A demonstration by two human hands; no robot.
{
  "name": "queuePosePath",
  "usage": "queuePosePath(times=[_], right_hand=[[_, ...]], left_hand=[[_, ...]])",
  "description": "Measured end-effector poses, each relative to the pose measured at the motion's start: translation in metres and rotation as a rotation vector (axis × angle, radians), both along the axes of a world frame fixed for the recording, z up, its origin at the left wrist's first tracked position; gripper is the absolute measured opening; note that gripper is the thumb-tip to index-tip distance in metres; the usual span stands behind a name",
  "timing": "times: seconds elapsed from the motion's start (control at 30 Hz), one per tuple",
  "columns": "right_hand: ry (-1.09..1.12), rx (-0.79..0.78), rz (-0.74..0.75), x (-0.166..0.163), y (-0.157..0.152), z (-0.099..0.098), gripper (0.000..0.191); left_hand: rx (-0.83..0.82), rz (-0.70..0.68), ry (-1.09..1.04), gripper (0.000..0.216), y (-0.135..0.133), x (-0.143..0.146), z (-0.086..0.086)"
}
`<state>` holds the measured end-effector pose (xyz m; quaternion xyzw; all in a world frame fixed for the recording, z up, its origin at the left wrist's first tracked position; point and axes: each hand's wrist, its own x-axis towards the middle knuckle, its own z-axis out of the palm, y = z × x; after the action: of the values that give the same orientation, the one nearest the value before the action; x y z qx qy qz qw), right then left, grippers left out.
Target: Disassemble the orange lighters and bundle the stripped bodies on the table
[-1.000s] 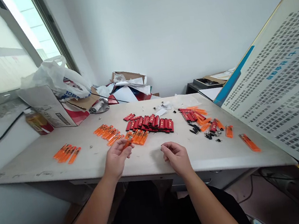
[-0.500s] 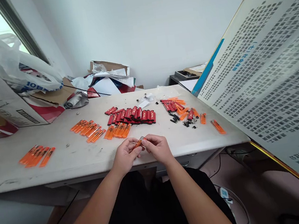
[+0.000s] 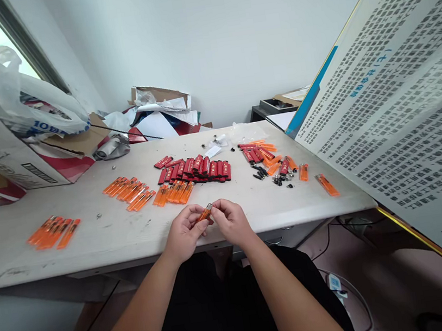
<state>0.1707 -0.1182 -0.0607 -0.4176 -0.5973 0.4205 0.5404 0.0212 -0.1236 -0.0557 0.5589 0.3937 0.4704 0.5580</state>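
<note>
My left hand (image 3: pixel 184 234) and my right hand (image 3: pixel 232 223) meet over the near edge of the white table (image 3: pixel 103 237). Both pinch one orange lighter (image 3: pixel 205 212) between their fingertips, the left at its lower end, the right at its top. Just beyond them lie a row of orange lighters (image 3: pixel 173 193) and a row of red lighters (image 3: pixel 197 169). More orange lighters sit in groups at the left (image 3: pixel 53 233) and centre left (image 3: pixel 129 190).
A mixed heap of red and orange lighters with small black parts (image 3: pixel 272 164) lies to the right, one orange lighter (image 3: pixel 327 185) apart. A cardboard box with a plastic bag (image 3: pixel 16 145) stands at the left. A large printed board (image 3: pixel 402 107) leans along the table's right side.
My left hand brought the orange lighter from the row toward me and my right hand closed on its other end. Over the last half second both hands have stayed almost still.
</note>
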Motion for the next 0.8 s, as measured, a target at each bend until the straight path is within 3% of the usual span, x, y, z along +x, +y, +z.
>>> queuePosePath(times=[0.1,0.2,0.27,0.37,0.7,0.8], right_hand=[[-0.046,0.033,0.006,0.000,-0.001,0.000,0.022],[-0.044,0.035,-0.001,-0.002,-0.001,-0.001,0.023],[-0.043,0.030,-0.041,-0.003,0.000,-0.001,0.024],[-0.072,0.038,-0.151,-0.005,0.001,-0.001,0.025],[-0.180,0.122,-0.507,-0.018,0.001,-0.006,0.028],[-0.188,0.147,-0.524,-0.017,0.000,-0.007,0.028]], left_hand=[[-0.007,-0.062,0.004,0.035,0.000,-0.002,0.001],[-0.017,-0.113,-0.008,0.055,0.003,-0.003,0.002],[-0.021,-0.146,-0.006,0.065,0.006,-0.002,0.001],[-0.022,-0.170,0.011,0.061,0.009,0.001,-0.001],[-0.045,0.030,-0.085,0.047,0.003,0.028,-0.013],[-0.080,0.036,-0.130,0.048,0.003,0.030,-0.012]])
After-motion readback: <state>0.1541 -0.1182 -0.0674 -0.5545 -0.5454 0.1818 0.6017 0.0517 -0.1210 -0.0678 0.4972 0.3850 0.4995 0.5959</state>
